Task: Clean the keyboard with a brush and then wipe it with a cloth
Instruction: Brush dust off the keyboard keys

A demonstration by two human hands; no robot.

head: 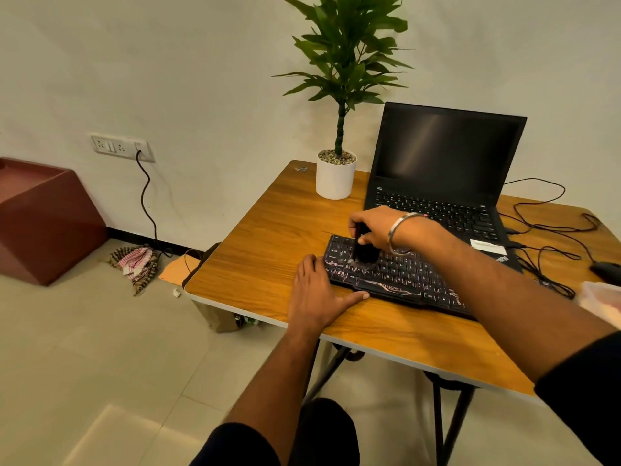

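Grip of the right hand curls round a dark brush, bristles down on the left end of the black Zebronics keyboard.

Left hand lies flat with fingers spread and straight, thumb along the keyboard's near edge, holding nothing; judging by its place, it braces the keyboard against sliding while the brush works. The keyboard sits on the wooden worktop just in front of the open laptop, near the front edge, likely to keep it within easy reach. The brush's bristles blur into the dark keys, so its exact shape is unclear. A pale object at the right edge, possibly the cloth, is cut off and cannot be identified.
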